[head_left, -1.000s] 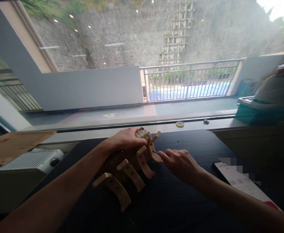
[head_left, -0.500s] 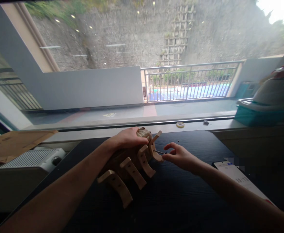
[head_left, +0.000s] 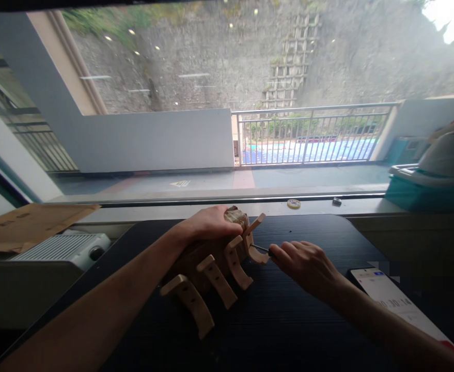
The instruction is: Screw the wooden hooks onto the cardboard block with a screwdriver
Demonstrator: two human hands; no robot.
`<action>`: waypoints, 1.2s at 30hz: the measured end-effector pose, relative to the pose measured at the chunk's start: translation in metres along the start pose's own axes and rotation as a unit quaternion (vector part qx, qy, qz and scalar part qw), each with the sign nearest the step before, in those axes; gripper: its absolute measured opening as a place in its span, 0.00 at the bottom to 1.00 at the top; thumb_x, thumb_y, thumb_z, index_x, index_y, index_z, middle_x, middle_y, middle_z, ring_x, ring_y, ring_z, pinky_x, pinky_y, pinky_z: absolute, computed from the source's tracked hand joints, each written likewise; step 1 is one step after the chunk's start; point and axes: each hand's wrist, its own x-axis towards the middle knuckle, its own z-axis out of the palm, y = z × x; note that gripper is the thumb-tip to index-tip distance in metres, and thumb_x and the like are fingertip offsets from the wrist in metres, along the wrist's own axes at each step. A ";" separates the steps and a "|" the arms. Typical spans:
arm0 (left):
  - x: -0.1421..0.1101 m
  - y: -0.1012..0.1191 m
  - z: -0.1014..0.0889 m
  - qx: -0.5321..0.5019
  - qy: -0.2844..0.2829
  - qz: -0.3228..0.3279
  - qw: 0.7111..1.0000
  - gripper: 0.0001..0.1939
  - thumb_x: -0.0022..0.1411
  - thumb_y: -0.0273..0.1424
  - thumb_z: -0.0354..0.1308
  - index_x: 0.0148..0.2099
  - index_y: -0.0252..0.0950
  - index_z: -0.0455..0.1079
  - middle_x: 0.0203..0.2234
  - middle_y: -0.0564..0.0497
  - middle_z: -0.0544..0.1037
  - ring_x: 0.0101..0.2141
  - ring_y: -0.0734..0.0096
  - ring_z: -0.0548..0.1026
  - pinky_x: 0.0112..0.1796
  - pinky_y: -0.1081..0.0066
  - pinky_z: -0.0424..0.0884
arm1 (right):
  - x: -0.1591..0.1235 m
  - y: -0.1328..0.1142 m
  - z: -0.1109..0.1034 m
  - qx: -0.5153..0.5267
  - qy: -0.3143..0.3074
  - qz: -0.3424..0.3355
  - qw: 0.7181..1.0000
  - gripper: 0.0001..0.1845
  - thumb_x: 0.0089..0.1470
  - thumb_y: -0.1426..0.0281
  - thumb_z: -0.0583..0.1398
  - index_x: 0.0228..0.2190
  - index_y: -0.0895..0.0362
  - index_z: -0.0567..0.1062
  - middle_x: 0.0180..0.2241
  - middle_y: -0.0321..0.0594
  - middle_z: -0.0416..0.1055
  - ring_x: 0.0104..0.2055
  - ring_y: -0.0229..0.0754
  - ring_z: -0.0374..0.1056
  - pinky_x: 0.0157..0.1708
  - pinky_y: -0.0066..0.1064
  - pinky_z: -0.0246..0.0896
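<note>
Okay, my right grip (head_left: 303,266) just re-closed on the thin tool (head_left: 261,248) at the end bracket (head_left: 248,239), so control seems back, while my left grip (head_left: 206,223) clasps the wrapped body (head_left: 236,218) on the tabletop (head_left: 296,315).

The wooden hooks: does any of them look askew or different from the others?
Yes, the far hook: its upper arm slants up to the right, while on the other three hooks it points left. I cannot tell whether this is a fault.
</note>
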 end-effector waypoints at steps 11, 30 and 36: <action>0.004 -0.005 0.000 -0.017 0.006 -0.002 1.000 0.25 0.44 0.49 0.59 0.41 0.40 0.70 0.34 0.47 0.78 0.34 0.57 0.76 0.30 0.67 0.70 | 0.009 -0.032 0.004 0.456 -0.053 0.416 0.785 0.18 0.57 0.58 0.53 0.33 0.58 0.75 0.27 0.40 0.74 0.29 0.42 0.69 0.27 0.30 0.59; 0.001 -0.004 0.001 -0.013 0.007 0.008 1.000 0.22 0.45 0.49 0.58 0.39 0.41 0.71 0.32 0.48 0.78 0.32 0.57 0.76 0.29 0.67 0.69 | 0.007 -0.005 -0.006 0.165 0.002 0.074 0.984 0.13 0.61 0.69 0.52 0.32 0.58 0.74 0.26 0.39 0.73 0.25 0.37 0.66 0.25 0.28 0.53; 0.003 -0.005 0.001 -0.007 0.001 0.001 1.000 0.24 0.45 0.50 0.58 0.40 0.40 0.70 0.34 0.48 0.78 0.33 0.57 0.75 0.29 0.69 0.69 | 0.011 -0.017 -0.003 0.432 -0.068 0.401 0.805 0.20 0.58 0.56 0.52 0.30 0.58 0.74 0.21 0.35 0.68 0.23 0.37 0.63 0.21 0.27 0.56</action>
